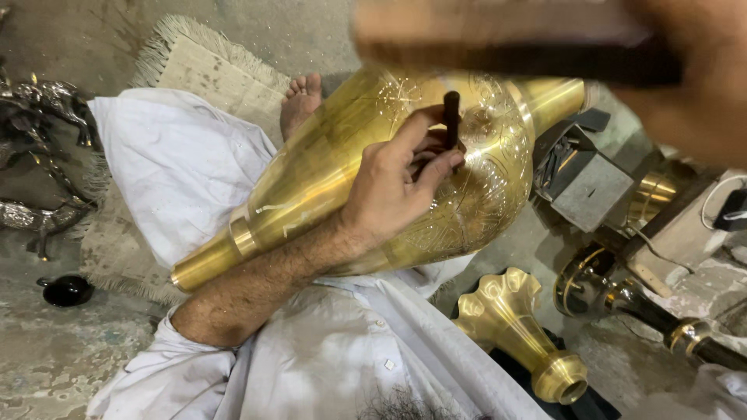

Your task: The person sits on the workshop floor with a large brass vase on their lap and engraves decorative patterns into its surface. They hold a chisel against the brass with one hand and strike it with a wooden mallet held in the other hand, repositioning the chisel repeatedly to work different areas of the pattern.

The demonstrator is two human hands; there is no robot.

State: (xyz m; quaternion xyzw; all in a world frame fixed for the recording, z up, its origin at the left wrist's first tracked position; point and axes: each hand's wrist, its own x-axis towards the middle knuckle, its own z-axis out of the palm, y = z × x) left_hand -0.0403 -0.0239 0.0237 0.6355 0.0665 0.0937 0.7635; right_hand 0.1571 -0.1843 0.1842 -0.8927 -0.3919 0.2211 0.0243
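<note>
**Chisel on the brass body**

We see a large, polished, cone-shaped brass vase body (327, 179) lying tilted across a lap draped in white cloth (187, 163), its narrow neck pointing down to the left and its wide, engraved belly to the right. The left hand (393, 187) rests on the belly, its fingers pinched closed around a short dark metal chisel (451, 117) that stands upright with its tip on the engraved surface. The right hand (692, 85) is a blur at the top right corner, closed around a dark wooden mallet (506, 39) held above the chisel.

A bare foot (302, 99) shows just beyond the vase, on a pale fringed woven mat (218, 70). Below right, a flared, fluted brass vase top (517, 327) lies on its side near the lap. To the right sits a grey box-shaped block (587, 183) with dark parts on it; we can make out no label there. A small black cup (66, 290) stands on the floor at the left.
</note>
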